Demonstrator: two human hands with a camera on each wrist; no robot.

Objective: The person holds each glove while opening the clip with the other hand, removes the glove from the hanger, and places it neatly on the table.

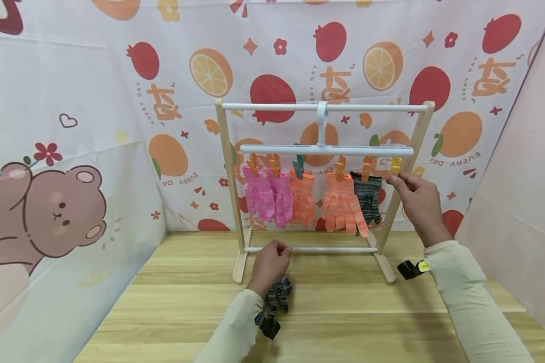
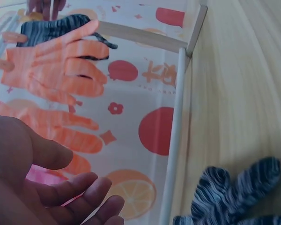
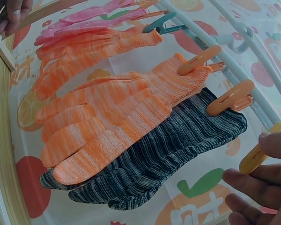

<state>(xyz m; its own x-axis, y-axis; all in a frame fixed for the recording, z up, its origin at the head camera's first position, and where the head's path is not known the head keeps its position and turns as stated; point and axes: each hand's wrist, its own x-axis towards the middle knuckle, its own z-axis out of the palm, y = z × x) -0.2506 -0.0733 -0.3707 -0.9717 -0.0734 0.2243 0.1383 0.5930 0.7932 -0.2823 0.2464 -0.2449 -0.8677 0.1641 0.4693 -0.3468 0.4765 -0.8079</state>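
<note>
My right hand (image 1: pixel 420 204) pinches a yellow clothespin (image 3: pixel 254 158) near the right end of the pale blue hanger (image 1: pixel 272 149). Just left of it, a dark striped glove (image 3: pixel 178 136) hangs from an orange clothespin (image 3: pixel 229 97). Two orange gloves (image 1: pixel 342 204) and two pink gloves (image 1: pixel 260 197) also hang in the row, held by orange clothespins and a teal clothespin (image 1: pixel 297 167). Low before the rack is my left hand (image 1: pixel 270 264), holding nothing, its fingers loosely bent and the thumb apart. Beneath it another dark striped glove (image 1: pixel 279 296) lies on the table, partly hidden.
The hanger hooks over the top bar (image 1: pixel 272 107) of a wooden rack (image 1: pixel 227 166). A lower white bar (image 1: pixel 331 249) joins its feet on the wood-grain table (image 1: pixel 345 322). Fruit-printed cloth (image 1: pixel 272 45) hangs close behind, with more cloth at both sides.
</note>
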